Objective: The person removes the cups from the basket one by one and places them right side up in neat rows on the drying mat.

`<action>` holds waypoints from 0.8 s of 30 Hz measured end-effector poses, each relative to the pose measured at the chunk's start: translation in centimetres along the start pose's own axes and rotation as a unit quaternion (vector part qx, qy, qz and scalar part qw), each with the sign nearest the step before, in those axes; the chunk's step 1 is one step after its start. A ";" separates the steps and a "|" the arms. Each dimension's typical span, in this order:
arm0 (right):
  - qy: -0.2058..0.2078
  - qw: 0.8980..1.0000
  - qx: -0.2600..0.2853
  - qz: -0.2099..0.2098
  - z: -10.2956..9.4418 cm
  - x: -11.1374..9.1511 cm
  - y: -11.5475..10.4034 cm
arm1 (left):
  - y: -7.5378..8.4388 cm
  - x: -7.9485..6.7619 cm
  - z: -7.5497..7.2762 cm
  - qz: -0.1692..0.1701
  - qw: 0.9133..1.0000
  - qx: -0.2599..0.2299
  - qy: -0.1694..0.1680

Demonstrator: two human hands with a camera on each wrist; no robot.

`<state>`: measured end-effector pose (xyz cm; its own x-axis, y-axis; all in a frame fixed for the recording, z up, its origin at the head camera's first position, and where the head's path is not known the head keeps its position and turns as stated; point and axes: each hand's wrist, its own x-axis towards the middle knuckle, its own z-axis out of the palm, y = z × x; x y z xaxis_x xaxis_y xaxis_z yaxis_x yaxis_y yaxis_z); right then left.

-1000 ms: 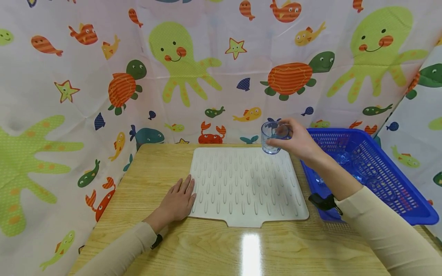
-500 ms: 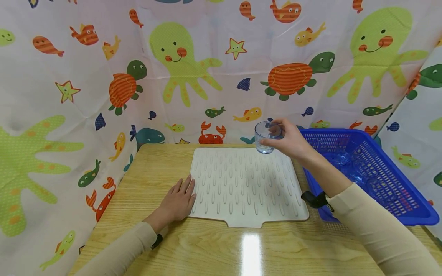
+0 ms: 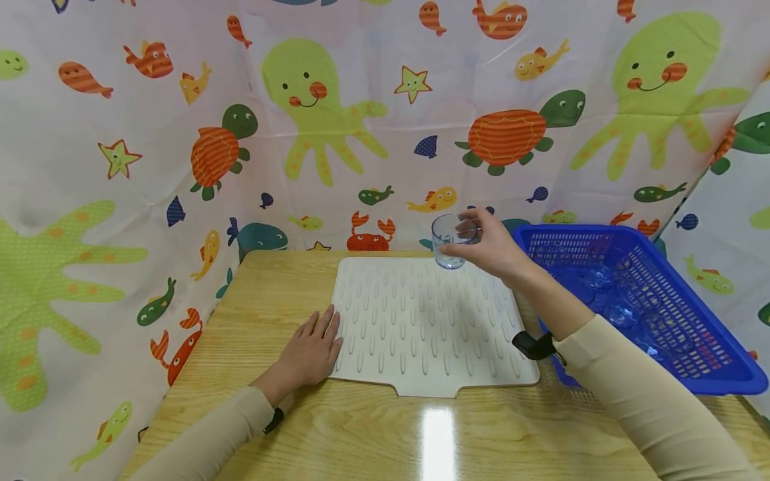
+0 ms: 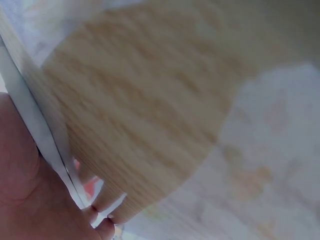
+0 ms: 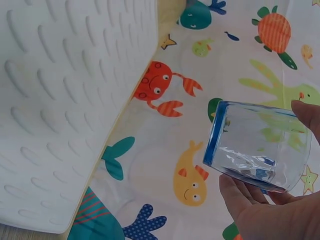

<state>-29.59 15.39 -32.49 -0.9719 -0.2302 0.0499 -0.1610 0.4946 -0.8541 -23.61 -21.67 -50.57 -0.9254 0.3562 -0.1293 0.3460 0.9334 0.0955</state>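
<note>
A clear, blue-tinted drinking glass (image 3: 444, 248) is pinched upright between the thumb and fingers of my right hand (image 3: 490, 246). It hangs above the back right part of a white ridged draining board (image 3: 415, 327), apart from its surface. In the right wrist view, the thick blue base of the glass (image 5: 250, 145) shows on the left, with my fingertips round its side. My left hand (image 3: 309, 351) lies flat at the left edge of the board, fingers extended. In the left wrist view, part of that hand (image 4: 30, 195) shows beside the board's edge.
At the right stands a blue plastic basket (image 3: 700, 384) holding several clear glasses (image 3: 622, 314). The right forearm passes over its near left corner. A wooden table (image 3: 271, 287) carries everything. Behind and at the sides hangs a curtain (image 3: 385, 167) printed with sea animals.
My right hand has carried the glass leftward over the back of the board, away from the basket. The left hand stays where it was.
</note>
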 end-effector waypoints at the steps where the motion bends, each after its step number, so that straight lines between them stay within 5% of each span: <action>1: 0.000 1.000 0.001 -0.001 0.1 0.1 0.0 | 0.0 0.0 0.0 -0.001 1.000 0.000 0.000; 24: -0.013 1.000 0.012 0.016 2.9 2.8 0.8 | -0.3 0.1 0.2 -0.001 1.000 0.007 -0.004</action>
<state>-31.91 12.70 -34.57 -0.9717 -0.2363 0.0086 -0.1251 0.4828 -0.8668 -23.73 -21.88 -50.77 -0.9245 0.3553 -0.1383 0.3470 0.9343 0.0810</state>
